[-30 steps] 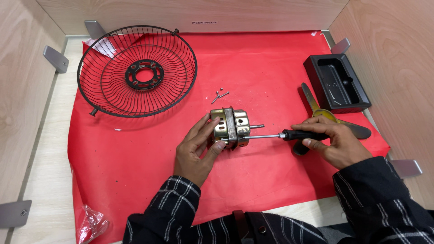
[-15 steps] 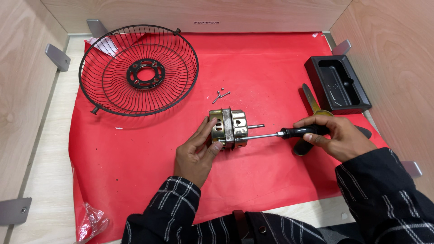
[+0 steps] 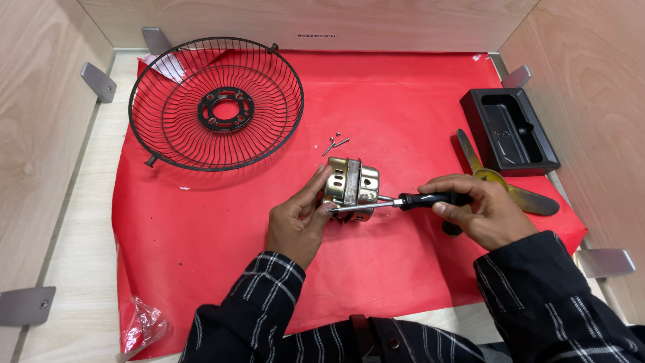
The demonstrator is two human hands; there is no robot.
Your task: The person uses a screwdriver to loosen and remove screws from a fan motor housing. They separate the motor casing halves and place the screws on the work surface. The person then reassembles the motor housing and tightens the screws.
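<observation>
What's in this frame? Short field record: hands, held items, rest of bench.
left hand: grips brass-coloured cylindrical metal fan motor
right hand: holds black-handled screwdriver, tip at the motor's side
loose: small metal screws behind the motor
left rear: black wire fan guard
right: black plastic tray, yellow fan blade
surface: red mat

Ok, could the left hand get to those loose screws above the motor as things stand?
Probably yes, once it lets go: the left hand is gripping the motor, and the loose screws lie just beyond it on bare red mat, with nothing between.
</observation>
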